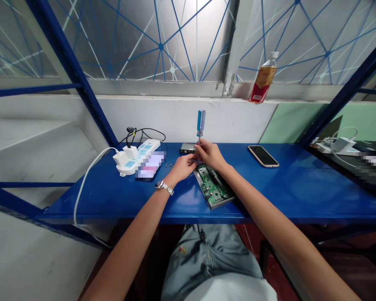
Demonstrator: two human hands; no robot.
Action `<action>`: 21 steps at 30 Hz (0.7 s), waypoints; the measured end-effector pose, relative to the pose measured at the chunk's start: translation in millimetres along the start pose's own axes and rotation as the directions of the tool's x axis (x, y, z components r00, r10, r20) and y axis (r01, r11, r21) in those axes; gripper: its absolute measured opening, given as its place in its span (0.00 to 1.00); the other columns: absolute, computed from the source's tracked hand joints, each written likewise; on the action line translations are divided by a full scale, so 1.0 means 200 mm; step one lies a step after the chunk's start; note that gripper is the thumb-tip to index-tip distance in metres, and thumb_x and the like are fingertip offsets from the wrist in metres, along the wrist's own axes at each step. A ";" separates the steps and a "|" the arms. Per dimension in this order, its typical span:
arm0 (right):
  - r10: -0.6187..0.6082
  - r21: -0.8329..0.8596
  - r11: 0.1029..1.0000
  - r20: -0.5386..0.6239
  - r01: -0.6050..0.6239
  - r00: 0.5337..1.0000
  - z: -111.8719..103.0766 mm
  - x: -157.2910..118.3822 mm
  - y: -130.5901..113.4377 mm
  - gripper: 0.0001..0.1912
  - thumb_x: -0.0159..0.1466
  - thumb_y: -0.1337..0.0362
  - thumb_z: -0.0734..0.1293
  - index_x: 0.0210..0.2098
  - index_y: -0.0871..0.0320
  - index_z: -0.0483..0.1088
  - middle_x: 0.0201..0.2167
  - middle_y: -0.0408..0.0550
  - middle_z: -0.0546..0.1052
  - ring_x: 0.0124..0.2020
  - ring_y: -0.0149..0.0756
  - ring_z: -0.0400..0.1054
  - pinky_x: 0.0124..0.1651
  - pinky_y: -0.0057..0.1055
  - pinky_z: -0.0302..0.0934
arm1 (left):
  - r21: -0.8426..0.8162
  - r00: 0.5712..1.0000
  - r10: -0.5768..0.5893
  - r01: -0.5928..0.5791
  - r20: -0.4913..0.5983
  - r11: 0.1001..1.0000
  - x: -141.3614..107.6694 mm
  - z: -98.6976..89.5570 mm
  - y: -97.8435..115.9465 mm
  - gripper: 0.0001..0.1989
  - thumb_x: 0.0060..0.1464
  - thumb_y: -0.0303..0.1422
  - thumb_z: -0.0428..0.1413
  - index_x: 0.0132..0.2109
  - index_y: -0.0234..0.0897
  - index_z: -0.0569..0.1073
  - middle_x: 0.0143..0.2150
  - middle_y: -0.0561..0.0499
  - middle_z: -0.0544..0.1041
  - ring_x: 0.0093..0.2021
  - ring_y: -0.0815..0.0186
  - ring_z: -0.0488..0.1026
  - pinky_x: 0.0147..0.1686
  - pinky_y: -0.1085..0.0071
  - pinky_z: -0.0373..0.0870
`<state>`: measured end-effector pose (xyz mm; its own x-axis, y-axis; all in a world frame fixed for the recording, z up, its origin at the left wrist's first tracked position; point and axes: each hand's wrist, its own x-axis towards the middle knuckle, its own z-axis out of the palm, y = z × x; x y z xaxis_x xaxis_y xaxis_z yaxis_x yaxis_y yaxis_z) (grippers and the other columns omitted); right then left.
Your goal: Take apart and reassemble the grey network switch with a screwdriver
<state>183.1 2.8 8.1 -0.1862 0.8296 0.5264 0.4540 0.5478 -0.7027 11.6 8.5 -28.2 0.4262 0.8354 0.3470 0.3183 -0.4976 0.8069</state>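
Observation:
A screwdriver [201,122] with a blue and clear handle stands nearly upright, tip down, over the far end of a green circuit board [213,187]. The board sits in a metal tray and slants on the blue table. My right hand [210,154] has its fingers closed around the screwdriver's shaft, below the handle. Close beside the tip, my left hand [184,166] is closed at the board's far left corner; its fingertips partly overlap the right hand, and anything between them is hidden. Small loose screws [168,165] lie left of my left hand.
A flat dark metal box [187,149] rests behind my hands. On the left are a white power strip [148,146] with plugs and cables, and a phone [150,165] with a lit screen. Another phone [263,156] lies right. A bottle [263,79] stands on the ledge.

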 end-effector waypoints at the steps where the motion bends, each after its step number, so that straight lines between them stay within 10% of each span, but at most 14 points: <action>1: 0.006 0.006 1.000 0.017 -0.006 1.000 0.00 0.00 0.00 0.17 0.71 0.48 0.60 0.40 0.54 0.69 0.26 0.43 0.78 0.25 0.36 0.72 0.34 0.32 0.64 | -0.047 1.000 0.016 -0.016 -0.005 0.999 0.00 0.01 0.00 0.13 0.58 0.26 0.56 0.49 0.33 0.80 0.45 0.42 0.85 0.45 0.57 0.83 0.46 0.67 0.78; 6: -0.031 -0.039 0.999 0.004 0.031 1.000 -0.01 0.01 -0.01 0.16 0.70 0.49 0.62 0.43 0.55 0.72 0.40 0.49 0.79 0.27 0.33 0.71 0.35 0.32 0.63 | -0.122 0.997 0.044 -0.051 -0.058 0.991 0.02 0.05 -0.03 0.12 0.60 0.31 0.58 0.48 0.32 0.82 0.47 0.41 0.85 0.48 0.55 0.82 0.51 0.64 0.77; 12: -0.010 -0.129 0.991 -0.255 -0.024 0.967 -0.04 0.06 -0.14 0.19 0.63 0.45 0.70 0.34 0.53 0.64 0.26 0.41 0.73 0.25 0.32 0.65 0.32 0.31 0.57 | -0.046 0.996 -0.010 0.006 -0.089 0.999 0.01 0.04 -0.01 0.11 0.60 0.33 0.59 0.45 0.34 0.84 0.43 0.44 0.86 0.45 0.55 0.82 0.49 0.64 0.76; 21: -0.045 -0.458 0.879 -0.349 -0.129 0.936 -0.08 0.14 -0.26 0.23 0.61 0.43 0.71 0.24 0.54 0.65 0.21 0.46 0.71 0.24 0.36 0.63 0.30 0.33 0.49 | -0.026 0.992 -0.015 0.012 -0.121 1.000 0.00 0.05 0.01 0.12 0.60 0.36 0.59 0.44 0.34 0.84 0.42 0.45 0.86 0.47 0.53 0.82 0.50 0.63 0.75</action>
<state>168.4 -4.4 65.7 0.1093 0.7143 0.6912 0.8226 0.3254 -0.4664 20.0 5.5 -31.0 0.3155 0.8649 0.3905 0.3015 -0.4815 0.8229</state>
